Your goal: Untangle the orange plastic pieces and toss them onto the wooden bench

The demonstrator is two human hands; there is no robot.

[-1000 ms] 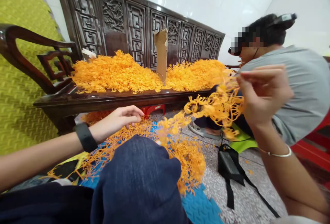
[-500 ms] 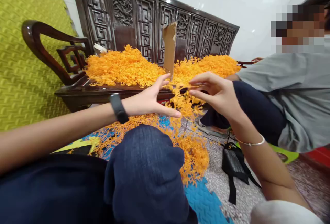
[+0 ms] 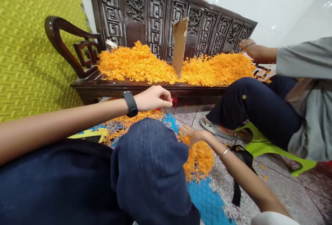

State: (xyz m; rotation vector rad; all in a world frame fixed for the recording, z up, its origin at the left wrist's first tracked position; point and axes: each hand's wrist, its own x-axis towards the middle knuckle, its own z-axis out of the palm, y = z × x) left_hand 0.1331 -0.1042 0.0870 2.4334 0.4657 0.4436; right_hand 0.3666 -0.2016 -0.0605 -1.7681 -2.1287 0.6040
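The orange tangle [image 3: 199,161] lies just right of your knee [image 3: 147,145], partly over a blue mat [image 3: 207,200]; your right hand [image 3: 191,136], blurred, reaches over its far edge with fingers spread, contact unclear; your left hand [image 3: 155,97] curls thumb toward fingers above the knee's far side, and I cannot tell whether they pinch anything; beyond, cardboard [image 3: 179,48] stands between orange heaps [image 3: 137,64] on the dark bench [image 3: 124,88].

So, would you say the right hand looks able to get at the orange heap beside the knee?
Probably yes: the right hand is already at the orange heap's far edge, with nothing visible in the way.
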